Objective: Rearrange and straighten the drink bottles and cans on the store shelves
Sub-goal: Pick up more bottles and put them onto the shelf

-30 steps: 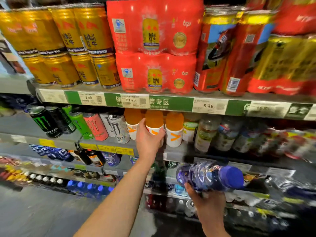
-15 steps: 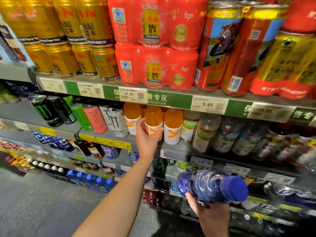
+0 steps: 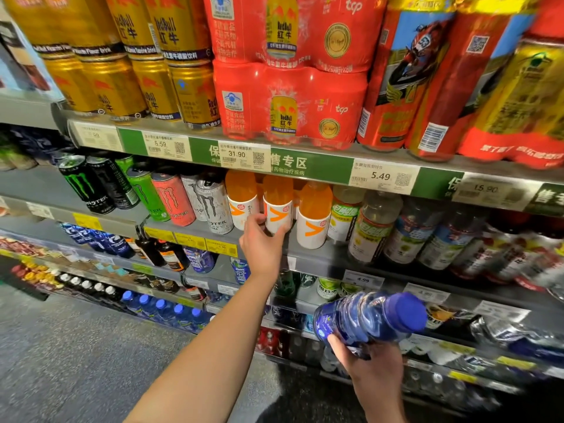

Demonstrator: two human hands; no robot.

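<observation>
The middle orange bottle (image 3: 277,203) stands upright on the second shelf (image 3: 320,254), between two like bottles, with a row of Monster cans (image 3: 171,196) just to its left. The left hand (image 3: 261,242) reaches up to it, thumb on the left of the white label and fingers (image 3: 282,230) wrapped round the lower right, so the hand grips the bottle near its base. The bottle's cap and neck are hidden behind the green price strip (image 3: 305,164) of the shelf above.

Lower right, the right hand (image 3: 370,366) holds a blue bottle (image 3: 366,319) from beneath, lying nearly on its side with its blue cap pointing right; the fingers are closed round its underside, mostly hidden by the bottle itself.

Above, gold cans (image 3: 146,87) and red multipacks (image 3: 290,102) are cut off by the top edge. The far right of the shelves is blurred, and the labels there cannot be read. The lower shelves are dim and their small bottles hard to make out.

Compared with half a second ago, the left hand has stayed on the same orange bottle, and the blue bottle remains in the right hand at much the same tilt.
</observation>
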